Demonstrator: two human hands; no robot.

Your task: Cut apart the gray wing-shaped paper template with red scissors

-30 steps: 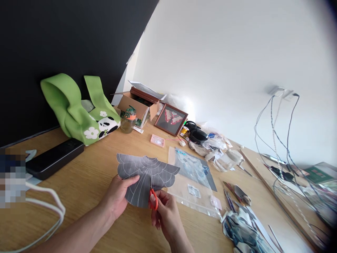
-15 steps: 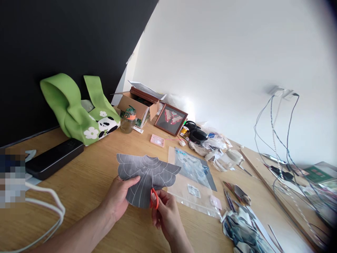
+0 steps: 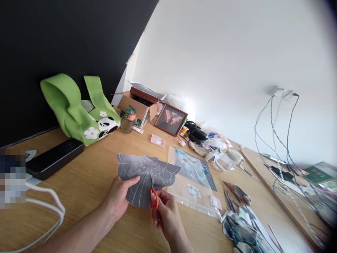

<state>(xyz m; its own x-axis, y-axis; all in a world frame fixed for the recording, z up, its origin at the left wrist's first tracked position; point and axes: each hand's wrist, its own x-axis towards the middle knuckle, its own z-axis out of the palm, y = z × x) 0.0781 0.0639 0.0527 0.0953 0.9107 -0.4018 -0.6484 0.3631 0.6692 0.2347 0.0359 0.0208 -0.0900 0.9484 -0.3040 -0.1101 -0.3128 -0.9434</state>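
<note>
A dark grey paper piece (image 3: 139,172) with white curved lines and scalloped edges is held above the wooden table. My left hand (image 3: 121,195) pinches its lower left part, thumb on top and the other fingers hidden beneath. My right hand (image 3: 164,211) grips the orange handles of small scissors (image 3: 154,199) at the lower right of the paper. The blades point up along a line near the paper's middle and are mostly hidden.
A zip bag (image 3: 189,195) with blue-grey material lies to the right, near crumpled fabric (image 3: 244,228). Behind stand a green panda bag (image 3: 79,121), a jar (image 3: 127,123), a cardboard box (image 3: 135,103) and a framed butterfly (image 3: 171,118). A black case (image 3: 56,158) lies left.
The scissor handles have drawn closer together as the fingers of my right hand closed slightly. My left hand and the paper have barely moved.
</note>
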